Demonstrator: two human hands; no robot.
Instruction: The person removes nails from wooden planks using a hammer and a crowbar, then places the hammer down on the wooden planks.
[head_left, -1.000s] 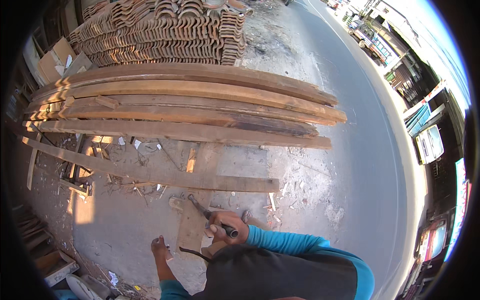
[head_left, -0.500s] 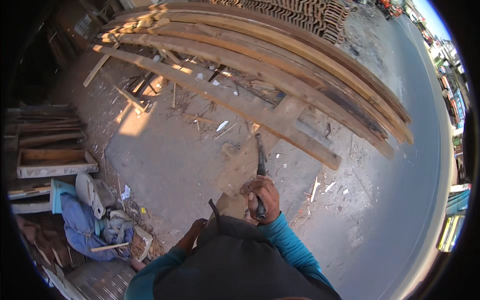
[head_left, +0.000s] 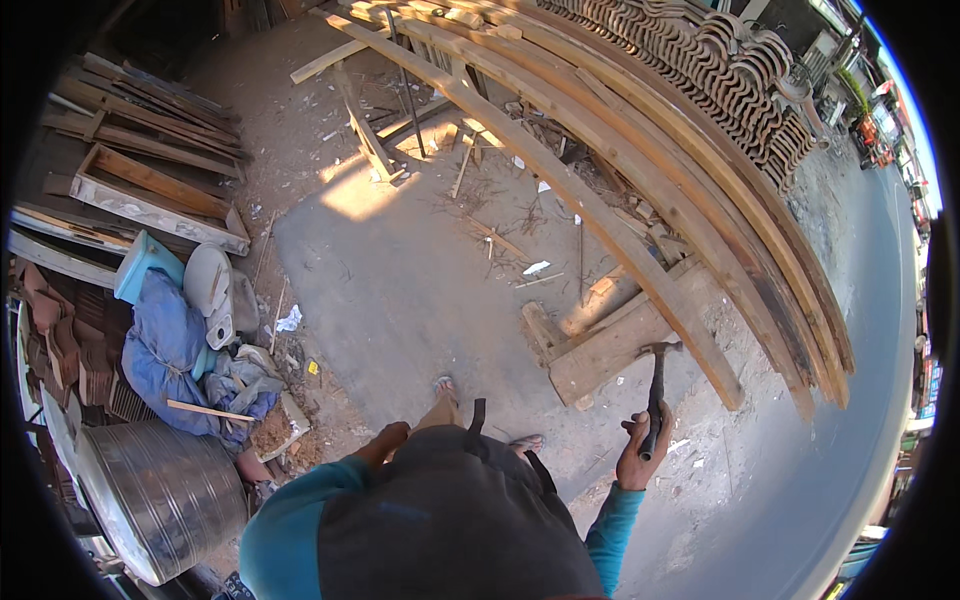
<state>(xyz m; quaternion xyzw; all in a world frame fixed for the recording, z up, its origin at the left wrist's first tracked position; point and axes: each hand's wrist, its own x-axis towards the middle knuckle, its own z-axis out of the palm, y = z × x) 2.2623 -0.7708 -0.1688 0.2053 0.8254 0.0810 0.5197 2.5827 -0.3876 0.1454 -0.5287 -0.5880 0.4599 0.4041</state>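
Note:
My right hand point(head_left: 642, 455), held out on the right, is wrapped round the dark handle of a hammer point(head_left: 657, 388). The hammer points away from me, its head over the near right end of a low wooden bench point(head_left: 610, 360). Close against my body at the left is my left hand point(head_left: 385, 443); its fingers are too hidden to read, and nothing shows in it. A long timber beam point(head_left: 600, 215) passes over the bench's far side and ends to the right of the hammer head.
Several long beams point(head_left: 700, 220) lie beyond, with stacked curved tiles point(head_left: 720, 80) behind them. On the left are a wooden box frame point(head_left: 160, 200), a blue bundle point(head_left: 165, 330), a toilet point(head_left: 212, 290) and a ribbed metal tank point(head_left: 165, 490). Wood scraps litter the ground; a road point(head_left: 860, 420) runs at right.
My view has swung, so the beams and bench sit further right. My right hand, with the hammer, has moved from in front of my body out to the right. My feet now show on the ground.

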